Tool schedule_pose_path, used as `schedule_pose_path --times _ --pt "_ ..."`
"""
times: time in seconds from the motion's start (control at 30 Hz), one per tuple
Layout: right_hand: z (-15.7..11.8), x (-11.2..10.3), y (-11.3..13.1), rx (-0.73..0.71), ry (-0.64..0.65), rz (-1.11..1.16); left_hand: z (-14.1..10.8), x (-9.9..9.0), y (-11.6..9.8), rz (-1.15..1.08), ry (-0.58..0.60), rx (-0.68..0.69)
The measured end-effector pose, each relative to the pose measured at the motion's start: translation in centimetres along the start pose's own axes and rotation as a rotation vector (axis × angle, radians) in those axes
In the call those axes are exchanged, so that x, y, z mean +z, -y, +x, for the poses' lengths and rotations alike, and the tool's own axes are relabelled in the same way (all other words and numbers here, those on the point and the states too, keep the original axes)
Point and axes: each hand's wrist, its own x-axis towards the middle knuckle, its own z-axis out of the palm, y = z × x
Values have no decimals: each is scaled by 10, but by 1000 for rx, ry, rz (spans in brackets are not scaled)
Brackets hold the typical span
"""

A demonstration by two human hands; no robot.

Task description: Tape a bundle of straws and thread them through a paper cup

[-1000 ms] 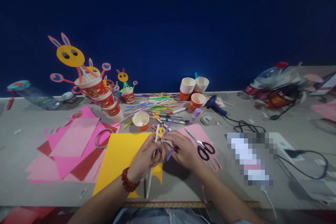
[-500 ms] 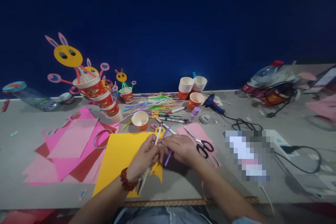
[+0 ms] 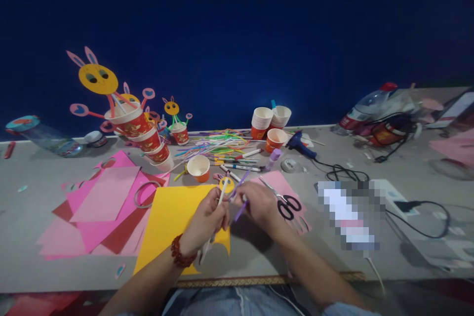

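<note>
My left hand (image 3: 211, 215) is closed around a white stick (image 3: 223, 190), whose upper end rises past the fingers; its lower part shows below the hand. Close on its right, my right hand (image 3: 257, 203) pinches a purple pipe cleaner (image 3: 242, 211). Part of the purple stem sticks up above the fingers and part hangs below; fingers hide its middle, so I cannot tell whether it touches the white stick. Just beyond the hands lies a small yellow bunny face (image 3: 225, 184) with pink ears. A cut sheet of yellow paper (image 3: 168, 222) lies under my left forearm.
Black-handled scissors (image 3: 285, 206) rest on pink paper to the right. Farther back are loose pipe cleaners (image 3: 218, 144), paper cups (image 3: 199, 168), a blue glue gun (image 3: 300, 145) and markers. Bunny figures on stacked cups (image 3: 129, 123) stand at left, behind pink sheets (image 3: 105, 197).
My right hand has shifted slightly right and up, away from my left hand, with the purple pipe cleaner. My left hand still holds the white stick in nearly the same place.
</note>
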Motion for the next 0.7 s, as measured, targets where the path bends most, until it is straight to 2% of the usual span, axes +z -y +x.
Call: schedule_pose_path --times 0.1,0.13,0.2,0.27,0.37,0.43,0.5,0.6,0.67,0.7 --pt "5 -22 -5 72 -254 -18 -4 -3 1 -61 -49 8" --pt "5 -27 -5 29 -289 42 -4 -5 0 -95 -67 12" --pt "4 -30 -3 -36 -223 216 -2 -7 -3 -160 -72 10" --pt "2 -27 -1 3 -34 367 1 -9 -7 -207 -66 16" --pt "2 -18 -6 242 266 550 4 -9 -12 -242 -69 29" --pt "4 -13 -12 450 366 745 5 -9 -11 -256 -55 29" --pt "6 -10 -17 687 356 981 6 -8 -9 -268 -13 17" --pt "7 -5 -18 959 221 1271 6 -6 -4 -291 66 -32" --pt "8 0 -14 1023 140 1356 5 -3 0 -316 105 -76" --pt "8 2 -11 1010 112 1336 4 -2 2 -327 117 -97"
